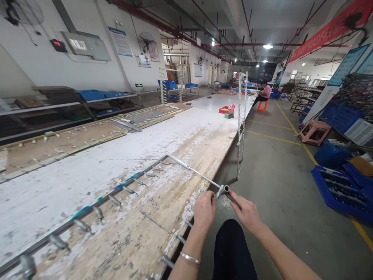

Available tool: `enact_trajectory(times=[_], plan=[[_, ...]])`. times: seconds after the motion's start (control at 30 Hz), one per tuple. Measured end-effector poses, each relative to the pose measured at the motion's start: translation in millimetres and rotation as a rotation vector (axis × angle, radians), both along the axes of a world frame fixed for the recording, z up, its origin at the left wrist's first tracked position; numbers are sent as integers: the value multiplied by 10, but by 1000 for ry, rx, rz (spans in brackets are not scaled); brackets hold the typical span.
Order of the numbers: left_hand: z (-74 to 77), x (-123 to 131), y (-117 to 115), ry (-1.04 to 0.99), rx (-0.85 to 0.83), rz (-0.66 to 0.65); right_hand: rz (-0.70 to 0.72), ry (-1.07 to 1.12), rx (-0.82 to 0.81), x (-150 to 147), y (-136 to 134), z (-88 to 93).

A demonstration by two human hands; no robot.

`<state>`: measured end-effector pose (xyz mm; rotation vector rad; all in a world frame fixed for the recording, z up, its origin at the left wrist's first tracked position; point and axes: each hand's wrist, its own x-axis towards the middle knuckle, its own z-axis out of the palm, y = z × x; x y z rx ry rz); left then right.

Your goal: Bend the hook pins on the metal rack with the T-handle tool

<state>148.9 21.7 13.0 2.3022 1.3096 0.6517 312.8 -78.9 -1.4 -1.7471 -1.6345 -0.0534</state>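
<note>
Near the table's right edge, my left hand (205, 207) is closed at the near end of a thin metal rod (205, 177); the small part between its fingers is too small to name. My right hand (246, 212) is wrapped round a dark bar (234, 202) just right of it. Between the hands sits a round metal tube end (226, 189). The rod runs away to a thicker grey sleeve (179, 161), which meets the corner of a long metal frame (107, 193) lying on the worn table (140, 225). Several metal hooks stick out from the frame.
A white upright rack (240, 124) stands at the table's right edge. Farther along are a red tray (223, 110) and a green box (229, 115). A person (265, 91) sits on an orange stool (262, 106). Blue crates (344, 194) lie on the floor at right.
</note>
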Motion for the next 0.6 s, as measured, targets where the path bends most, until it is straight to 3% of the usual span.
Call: enact_trajectory(times=[0.13,0.23,0.4,0.6], plan=[[-2,-35,7,-101,-41,-16,-6,-149,-300,30,-66,-214],[-22,-94,36,-182,-101,-26,1,-139,-394,40,-171,-380],[9,-163,66,-194,-223,-9,-65,108,-339,99,-295,-492],[44,-160,77,-250,-236,-34,-87,436,-204,176,-302,-333]])
